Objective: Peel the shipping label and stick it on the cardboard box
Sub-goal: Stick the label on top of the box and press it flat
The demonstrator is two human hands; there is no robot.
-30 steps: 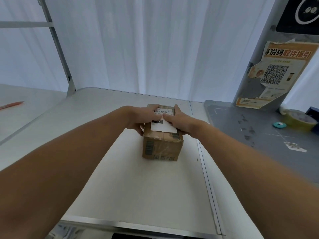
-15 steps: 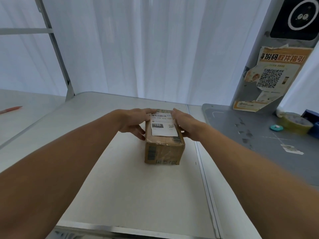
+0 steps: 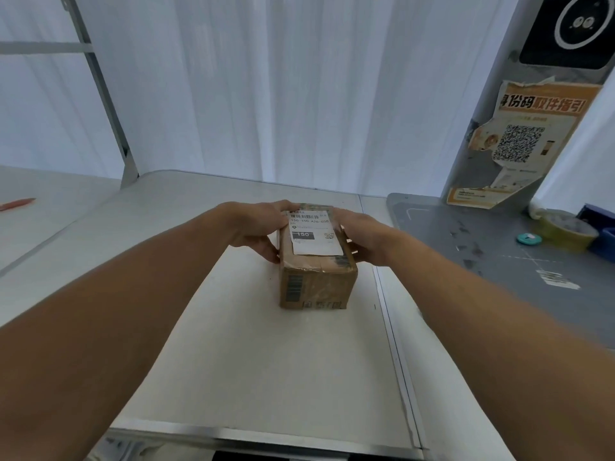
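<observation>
A small brown cardboard box (image 3: 316, 271) is seen on the white table (image 3: 266, 361), a little right of centre. The white printed shipping label (image 3: 314, 232) lies flat on its top face, toward the far end. The box is clasped from both sides: the left hand (image 3: 258, 229) is wrapped on the left wall, the right hand (image 3: 361, 234) on the right wall. The sticking step is judged essentially done. What may be called for next is a firm pressing of the label's edges, then release.

Shipping label (image 3: 316, 232) — "150", perhaps "150-150-A26-050"
</observation>
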